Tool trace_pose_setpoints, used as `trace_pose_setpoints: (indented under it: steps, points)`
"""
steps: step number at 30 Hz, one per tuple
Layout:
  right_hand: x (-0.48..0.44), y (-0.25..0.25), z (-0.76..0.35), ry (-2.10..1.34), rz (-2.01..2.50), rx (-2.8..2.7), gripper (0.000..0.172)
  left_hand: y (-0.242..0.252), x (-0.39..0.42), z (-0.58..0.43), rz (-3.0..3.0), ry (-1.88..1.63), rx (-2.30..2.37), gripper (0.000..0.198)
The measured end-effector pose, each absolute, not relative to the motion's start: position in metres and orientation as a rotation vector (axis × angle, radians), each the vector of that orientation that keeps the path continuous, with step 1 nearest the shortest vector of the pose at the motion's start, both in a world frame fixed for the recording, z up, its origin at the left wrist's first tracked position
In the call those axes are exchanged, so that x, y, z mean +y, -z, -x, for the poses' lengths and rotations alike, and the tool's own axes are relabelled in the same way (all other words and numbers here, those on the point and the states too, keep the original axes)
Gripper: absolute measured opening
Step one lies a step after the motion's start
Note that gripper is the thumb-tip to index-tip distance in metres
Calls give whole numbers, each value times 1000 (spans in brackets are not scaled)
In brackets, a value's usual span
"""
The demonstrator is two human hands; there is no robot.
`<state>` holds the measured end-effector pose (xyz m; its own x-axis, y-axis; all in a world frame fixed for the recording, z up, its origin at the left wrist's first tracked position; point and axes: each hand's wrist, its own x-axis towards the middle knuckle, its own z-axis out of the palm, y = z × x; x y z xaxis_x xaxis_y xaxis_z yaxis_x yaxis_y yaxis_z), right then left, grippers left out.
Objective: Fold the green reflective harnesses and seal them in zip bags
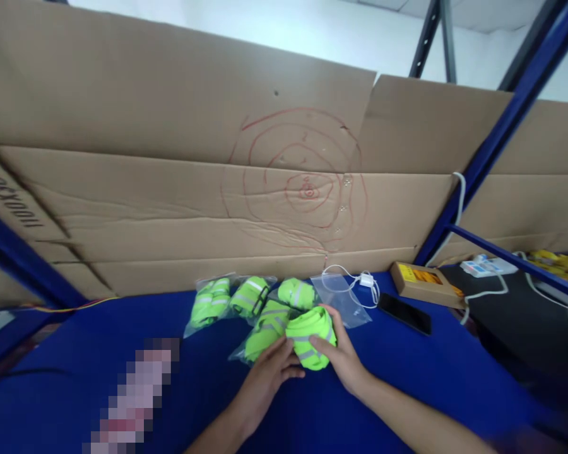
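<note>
Between my two hands is a roll of neon-green reflective webbing (311, 339) with silver-grey stripes. My right hand (344, 356) wraps its right side, the thumb pressed on the front and the fingers behind. At the roll's lower left edge, my left hand (277, 369) grips with thumb and fingertips; some of its fingers are partly hidden. Just behind lies a bagged green roll (267, 329), close to my left hand. Further back are more green rolls in clear plastic bags: one at left (211, 301), one with a dark buckle (249, 295), and one (296, 294) behind the held roll.
The table has a blue cover (170, 391). An empty-looking clear bag (348, 302), a white cable with plug (366, 280), a black phone (404, 313) and an open cardboard box (426, 285) lie right. Cardboard panels (146, 189) and blue posts (483, 151) border the table.
</note>
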<state>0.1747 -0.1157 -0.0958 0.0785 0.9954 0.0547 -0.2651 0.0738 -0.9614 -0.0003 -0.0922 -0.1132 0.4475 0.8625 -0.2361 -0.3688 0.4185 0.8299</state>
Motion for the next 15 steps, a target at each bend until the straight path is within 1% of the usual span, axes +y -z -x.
trace_pose_setpoints:
  steps: [3, 6, 11, 13, 15]
  points:
    - [-113, 87, -178, -1250, 971, -1025, 66, 113, -85, 6, -689, -856, 701, 34]
    - [-113, 81, -181, -1227, 926, -1095, 64, 111, -82, 12, -718, -836, 643, 28]
    - [-111, 85, -185, -1354, 837, -1170, 65, 99, -85, 15, -766, -866, 581, 26]
    - [-110, 92, -184, -1404, 853, -1185, 61, 94, -88, 11, -755, -897, 602, 27]
    - [-111, 99, -182, -1385, 897, -1178, 56, 93, -92, 6, -739, -916, 655, 31]
